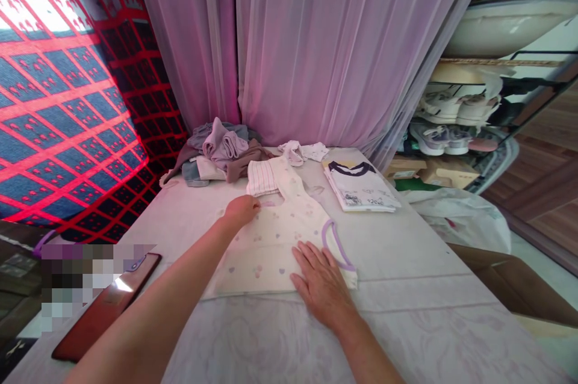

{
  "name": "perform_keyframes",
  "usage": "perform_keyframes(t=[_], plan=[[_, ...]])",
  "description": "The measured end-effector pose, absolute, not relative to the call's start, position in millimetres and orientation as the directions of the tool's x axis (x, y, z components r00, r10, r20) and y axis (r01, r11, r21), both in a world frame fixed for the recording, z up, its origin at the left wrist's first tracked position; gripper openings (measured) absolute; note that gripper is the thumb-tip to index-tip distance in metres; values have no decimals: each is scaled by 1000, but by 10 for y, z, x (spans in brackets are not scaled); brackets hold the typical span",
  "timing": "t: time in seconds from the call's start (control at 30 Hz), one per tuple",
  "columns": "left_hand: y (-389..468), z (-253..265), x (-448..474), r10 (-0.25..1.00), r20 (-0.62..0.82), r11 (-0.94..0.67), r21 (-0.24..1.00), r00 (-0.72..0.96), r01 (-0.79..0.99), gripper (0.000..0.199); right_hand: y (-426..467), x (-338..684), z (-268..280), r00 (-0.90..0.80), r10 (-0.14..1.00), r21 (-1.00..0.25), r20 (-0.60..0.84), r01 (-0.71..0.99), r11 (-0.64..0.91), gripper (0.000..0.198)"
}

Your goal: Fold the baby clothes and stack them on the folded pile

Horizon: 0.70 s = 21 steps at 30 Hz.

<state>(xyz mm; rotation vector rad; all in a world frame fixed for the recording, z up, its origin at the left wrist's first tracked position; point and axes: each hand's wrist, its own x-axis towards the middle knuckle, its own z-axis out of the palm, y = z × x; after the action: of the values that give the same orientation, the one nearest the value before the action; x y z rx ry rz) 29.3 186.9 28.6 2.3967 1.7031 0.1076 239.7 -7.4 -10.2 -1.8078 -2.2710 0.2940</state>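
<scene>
A cream children's top (266, 245) with small hearts and lilac trim lies spread on the table. My left hand (241, 212) is at its far edge, near a lilac-trimmed opening, with the fingertips pinched on the cloth. My right hand (318, 278) lies flat on the lower right part of the top, fingers spread, beside the lilac-edged armhole. Just beyond my left hand is a folded pink-striped piece of cloth (263, 177), partly against the top; whether it is joined to it I cannot tell.
Behind on the left sits a heap of crumpled clothes (226, 146). Folded white T-shirts (361, 186) are stacked at the right. A phone in a reddish-brown case (106, 306) lies at the left edge. Purple curtains (307, 47) hang behind; a shoe rack (456, 107) and cardboard box (519, 281) stand right.
</scene>
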Motion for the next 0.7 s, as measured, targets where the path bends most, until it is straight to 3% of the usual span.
perform_keyframes(t=[0.2,0.47,0.6,0.7], plan=[[1976,212,317,953,-88,-270,194,291,943,13,-71,2408,-107,-218,974,-304,56,926,225,53],[1624,99,417,963,131,-260,235,235,937,32,-66,2410,-93,-219,974,-321,56,920,225,53],[1556,-32,456,822,184,-570,282,540,772,33,-66,2412,-111,-218,974,-321,57,920,225,53],[1579,-124,470,684,101,-720,257,723,645,46,-66,2411,-120,-217,975,-307,56,925,224,53]])
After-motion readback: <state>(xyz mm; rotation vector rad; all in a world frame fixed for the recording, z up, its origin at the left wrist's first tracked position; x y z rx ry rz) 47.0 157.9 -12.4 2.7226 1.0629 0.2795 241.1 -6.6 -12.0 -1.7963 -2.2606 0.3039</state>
